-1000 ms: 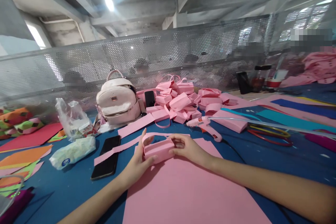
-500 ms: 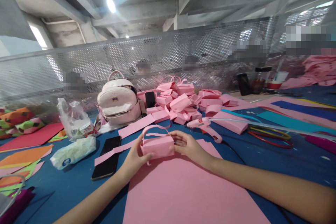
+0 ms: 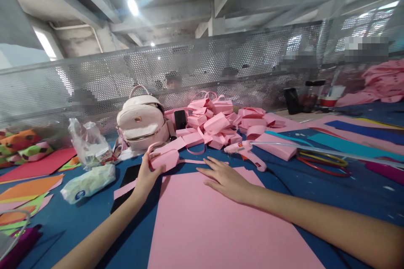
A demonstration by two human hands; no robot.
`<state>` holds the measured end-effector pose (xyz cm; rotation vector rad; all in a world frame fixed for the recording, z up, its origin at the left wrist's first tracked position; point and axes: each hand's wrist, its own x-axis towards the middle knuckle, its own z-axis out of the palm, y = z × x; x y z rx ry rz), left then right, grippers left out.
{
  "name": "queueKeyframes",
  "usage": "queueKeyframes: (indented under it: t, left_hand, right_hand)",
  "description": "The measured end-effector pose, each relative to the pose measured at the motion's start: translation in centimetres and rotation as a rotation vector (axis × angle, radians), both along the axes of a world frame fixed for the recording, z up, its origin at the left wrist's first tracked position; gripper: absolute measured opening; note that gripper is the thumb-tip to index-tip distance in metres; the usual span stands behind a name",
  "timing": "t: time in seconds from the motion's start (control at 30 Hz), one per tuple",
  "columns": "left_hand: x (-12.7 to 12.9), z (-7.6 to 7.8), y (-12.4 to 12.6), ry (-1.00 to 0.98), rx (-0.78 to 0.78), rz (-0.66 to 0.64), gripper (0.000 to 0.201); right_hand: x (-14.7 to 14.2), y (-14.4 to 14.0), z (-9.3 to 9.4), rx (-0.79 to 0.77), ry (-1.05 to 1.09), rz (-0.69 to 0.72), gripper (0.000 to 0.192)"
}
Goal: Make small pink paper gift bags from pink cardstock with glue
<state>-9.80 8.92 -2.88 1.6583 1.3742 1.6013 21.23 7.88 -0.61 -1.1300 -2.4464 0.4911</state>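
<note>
Left hand: fingers curled tight around a small pink foam box with a thin loop handle, lifted off the blue surface, above a black phone
Right hand: fingers spread, nearly flat, palm down on a large pink foam sheet, holding nothing
Beyond: a pile of similar pink foam boxes, a pale pink backpack, a pink glue gun
</note>
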Motion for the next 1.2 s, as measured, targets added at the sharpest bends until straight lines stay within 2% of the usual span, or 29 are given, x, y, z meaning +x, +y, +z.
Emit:
queueKeyframes:
  t: [0.07,0.17,0.27,0.3,0.37,0.47,0.5,0.53,0.6,0.7,0.83,0.93,1.07,1.2]
  left_hand:
    - [-0.2,0.0,0.2,0.049,0.05,0.073,0.078]
    - [-0.3,0.9,-0.1,0.138,0.192,0.202,0.085]
    - [0.2,2.2,-1.6,0.294,0.426,0.243,0.075]
    - [0.6,2.5,-2.5,0.372,0.515,0.206,0.071]
    - [1.7,3.1,-4.6,0.549,0.702,0.052,0.054]
    - [4.1,3.6,-7.7,0.849,0.846,-0.28,0.037]
    - [5.0,3.8,-8.4,1.053,0.9,-0.438,0.035]
    - [5.7,4.0,-9.0,1.142,0.963,-0.524,0.032]
    - [6.7,4.5,-9.5,1.205,0.962,-0.608,0.03]
    - [7.1,5.0,-9.1,1.175,0.821,-0.641,0.029]
    - [6.4,4.8,-7.7,1.18,0.585,-0.498,0.037]
    - [6.2,4.2,-6.7,1.201,0.499,-0.381,0.042]
    - [7.2,4.1,-5.1,1.27,0.417,-0.341,0.047]
    - [9.0,4.0,-3.0,1.313,0.333,-0.299,0.034]
  right_hand:
    - [0.0,0.1,-0.1,0.041,-0.067,-0.028,0.045]
    - [0.1,0.2,-0.1,0.114,-0.124,-0.043,0.047]
    - [0.1,0.4,-0.2,0.192,-0.148,-0.046,0.049]
    - [0.1,0.4,-0.2,0.215,-0.151,-0.047,0.049]
    - [0.0,0.5,-0.3,0.251,-0.155,-0.046,0.047]
    - [0.0,0.6,-0.3,0.287,-0.157,-0.044,0.045]
    - [-0.1,0.6,-0.3,0.297,-0.154,-0.045,0.046]
    - [-0.1,0.6,-0.3,0.306,-0.15,-0.046,0.045]
    - [-0.1,0.5,-0.2,0.323,-0.138,-0.047,0.043]
    - [0.0,0.6,-0.2,0.341,-0.122,-0.039,0.037]
    - [-0.1,0.6,-0.4,0.361,-0.106,-0.029,0.036]
    - [-0.3,0.4,-0.5,0.376,-0.086,-0.015,0.036]
    - [-0.4,-0.3,0.3,0.39,-0.028,0.022,0.029]
    - [-0.3,-1.1,1.1,0.387,0.04,0.046,0.028]
